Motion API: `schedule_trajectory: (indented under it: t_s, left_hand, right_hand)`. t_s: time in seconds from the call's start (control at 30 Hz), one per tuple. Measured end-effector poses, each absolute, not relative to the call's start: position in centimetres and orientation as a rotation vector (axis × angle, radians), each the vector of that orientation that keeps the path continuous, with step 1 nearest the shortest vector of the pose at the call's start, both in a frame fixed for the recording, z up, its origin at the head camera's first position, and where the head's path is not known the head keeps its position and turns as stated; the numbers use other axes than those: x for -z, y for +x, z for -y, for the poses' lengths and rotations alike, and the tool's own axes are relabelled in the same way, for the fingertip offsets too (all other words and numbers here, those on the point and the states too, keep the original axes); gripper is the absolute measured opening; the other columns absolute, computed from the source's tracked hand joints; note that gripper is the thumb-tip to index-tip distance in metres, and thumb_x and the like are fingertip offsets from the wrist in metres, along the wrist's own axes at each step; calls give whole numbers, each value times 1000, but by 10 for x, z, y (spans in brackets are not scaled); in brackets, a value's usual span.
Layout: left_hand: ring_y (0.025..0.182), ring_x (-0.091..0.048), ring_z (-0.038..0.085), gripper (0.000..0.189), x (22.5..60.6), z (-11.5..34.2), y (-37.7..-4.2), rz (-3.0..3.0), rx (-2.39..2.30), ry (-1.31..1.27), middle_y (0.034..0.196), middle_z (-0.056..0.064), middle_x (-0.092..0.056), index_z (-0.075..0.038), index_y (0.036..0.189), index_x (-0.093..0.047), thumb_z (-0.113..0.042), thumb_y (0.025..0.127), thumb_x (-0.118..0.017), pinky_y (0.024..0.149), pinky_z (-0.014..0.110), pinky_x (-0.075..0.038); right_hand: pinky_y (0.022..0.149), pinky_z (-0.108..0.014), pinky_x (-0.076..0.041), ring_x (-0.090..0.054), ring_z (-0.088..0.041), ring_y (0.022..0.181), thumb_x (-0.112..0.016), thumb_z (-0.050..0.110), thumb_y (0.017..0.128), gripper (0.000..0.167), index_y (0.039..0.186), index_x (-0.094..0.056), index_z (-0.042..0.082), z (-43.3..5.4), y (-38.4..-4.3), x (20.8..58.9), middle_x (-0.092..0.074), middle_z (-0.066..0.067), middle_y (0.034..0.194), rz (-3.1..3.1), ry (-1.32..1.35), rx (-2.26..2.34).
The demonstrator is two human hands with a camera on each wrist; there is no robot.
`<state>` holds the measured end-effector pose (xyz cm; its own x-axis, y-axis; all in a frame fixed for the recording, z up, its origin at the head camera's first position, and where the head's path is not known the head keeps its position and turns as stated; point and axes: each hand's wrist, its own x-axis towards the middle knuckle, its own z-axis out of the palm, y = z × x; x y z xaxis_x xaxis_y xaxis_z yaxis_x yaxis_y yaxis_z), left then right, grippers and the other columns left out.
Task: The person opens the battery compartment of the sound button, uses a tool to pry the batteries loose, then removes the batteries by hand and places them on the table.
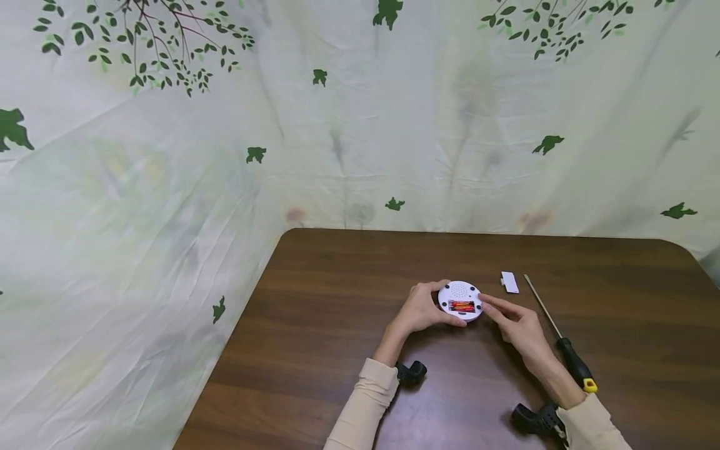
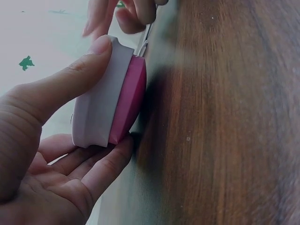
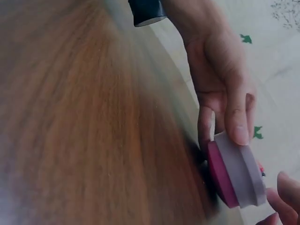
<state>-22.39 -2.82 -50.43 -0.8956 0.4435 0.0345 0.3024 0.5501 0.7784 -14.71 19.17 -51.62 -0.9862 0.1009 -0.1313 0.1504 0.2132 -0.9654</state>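
Note:
A round white battery-powered device (image 1: 460, 292) with a pink front (image 2: 129, 101) is tilted up so its back shows in the head view. Its battery compartment stands uncovered, with red batteries (image 1: 462, 306) lying inside. My left hand (image 1: 423, 307) grips the device by its rim, thumb on one side and fingers on the other. From the right, my right hand (image 1: 520, 328) reaches to the rim beside the compartment, index finger extended and fingertips right at the edge. In the right wrist view only some fingertips of my right hand (image 3: 286, 197) show.
A small white battery cover (image 1: 509, 282) lies beyond my right hand on the brown wooden table (image 1: 315, 350). A screwdriver (image 1: 570, 356) with a black and yellow handle lies right of that hand, its shaft pointing away. A leaf-patterned cloth (image 1: 360, 125) hangs behind the table.

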Motion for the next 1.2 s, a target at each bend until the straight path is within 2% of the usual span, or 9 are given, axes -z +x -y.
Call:
schedule_trajectory:
  t_s: [0.07, 0.37, 0.47, 0.53, 0.6, 0.63, 0.77, 1.0, 1.2]
  left_hand:
    - [118, -64, 13, 87, 505, 28, -224, -2613, -1270, 658, 134, 5, -71, -12, 141, -64, -34, 65, -100, 102, 25, -48]
    - [107, -65, 8, 83, 505, 28, -225, -2614, -1274, 724, 127, 3, -74, -14, 138, -67, -35, 65, -100, 93, 19, -48]
    - [109, -65, 9, 85, 505, 28, -224, -2620, -1261, 712, 129, 3, -74, -14, 139, -66, -36, 65, -100, 95, 20, -47]
    - [111, -64, 10, 85, 505, 28, -225, -2624, -1254, 702, 130, 3, -73, -13, 140, -66, -36, 65, -100, 96, 21, -47]
    - [112, -64, 11, 86, 505, 28, -225, -2629, -1251, 692, 130, 3, -73, -14, 140, -66, -36, 65, -100, 97, 22, -47]
    - [112, -64, 11, 86, 505, 28, -225, -2631, -1250, 691, 130, 3, -73, -13, 140, -66, -36, 65, -100, 97, 22, -47]
    - [111, -65, 11, 85, 505, 28, -225, -2627, -1259, 701, 129, 3, -73, -13, 139, -66, -35, 65, -100, 96, 21, -48]
    - [112, -65, 11, 85, 506, 27, -224, -2625, -1258, 700, 130, 4, -73, -13, 140, -66, -35, 65, -100, 98, 21, -48]
    - [111, -64, 12, 85, 506, 28, -225, -2641, -1254, 698, 129, 3, -74, -13, 139, -66, -35, 64, -100, 97, 22, -47]
  right_hand:
    - [45, -29, -30, -31, -4, 50, -73, 45, 96, 53, 137, -68, 12, -189, -150, 517, -47, 13, 73, -2402, 259, 1933]
    - [48, -28, -29, -31, -6, 54, -79, 44, 91, 51, 128, -74, 10, -183, -157, 519, -46, 12, 70, -2457, 264, 1920]
    - [58, -22, -37, -46, 0, 67, -78, 45, 91, 50, 126, -75, 9, -183, -158, 518, -65, 14, 83, -2503, 239, 1876]
    - [70, -18, -41, -54, 5, 83, -78, 45, 91, 48, 123, -77, 9, -182, -160, 516, -77, 7, 99, -2536, 225, 1838]
    - [82, -17, -42, -57, 6, 98, -77, 44, 92, 47, 121, -78, 7, -183, -162, 514, -78, -3, 117, -2567, 210, 1797]
    - [85, -17, -43, -59, 6, 100, -77, 43, 93, 45, 120, -78, 7, -183, -163, 513, -77, -8, 120, -2576, 204, 1783]
    - [76, -20, -41, -57, -2, 95, -77, 35, 94, 40, 116, -78, 2, -183, -166, 510, -75, -18, 121, -2593, 191, 1768]
    - [66, -20, -43, -53, -1, 81, -77, 29, 94, 31, 110, -79, 2, -181, -160, 511, -76, -7, 101, -2689, 152, 1789]
    - [61, -17, -42, -51, 0, 75, -79, 20, 93, 19, 104, -80, 4, -177, -155, 515, -69, -7, 91, -2827, 43, 1846]
